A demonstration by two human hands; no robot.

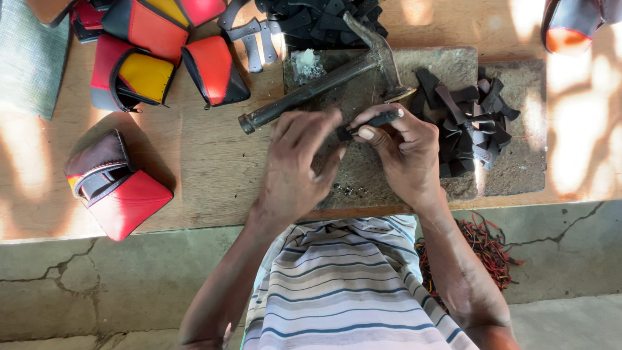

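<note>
1. A low wooden board (207, 162) serves as the work surface, worn and scratched.
2. Dappled sunlight falls across it in bright patches.
3. Below lies a cracked grey concrete floor (110, 279).
4. A green woven mat (29, 58) lies at the upper left corner.

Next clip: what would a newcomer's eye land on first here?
Probably the two hands at centre: the left hand and right hand pinch a small dark tool over a grey stone slab. Behind them a dark metal hammer lies on the slab. Bright red-and-yellow pouches crowd the wooden board's upper left.
</note>
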